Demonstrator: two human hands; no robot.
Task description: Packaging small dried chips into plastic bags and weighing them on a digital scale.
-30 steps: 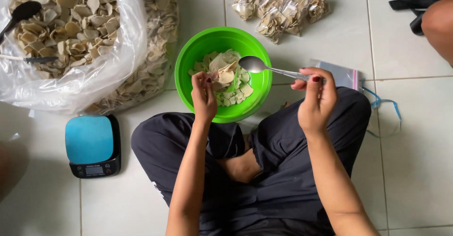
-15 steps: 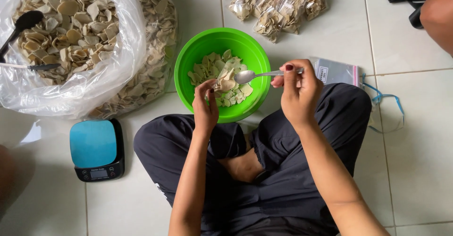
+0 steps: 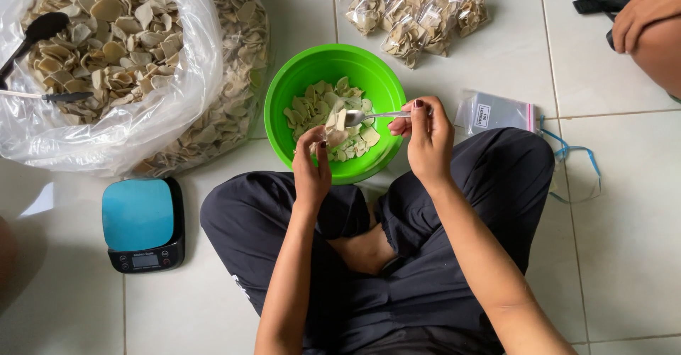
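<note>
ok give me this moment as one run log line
left hand: holds small clear bag over green bowl | right hand: holds spoon of chips at bag mouth | scale: on floor beside

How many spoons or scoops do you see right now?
3. A metal spoon in the right hand over the green bowl; a black scoop and a thin-handled utensil in the big chip bag. Chips may hide others.

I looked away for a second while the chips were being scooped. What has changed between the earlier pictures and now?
The right hand has swung the spoon leftward, from the bowl's right rim to over the chips and up to the left hand. The left hand, pinching a small clear bag, has stayed over the bowl's near side. The green bowl, the scale and the big chip sack have not moved.
</note>
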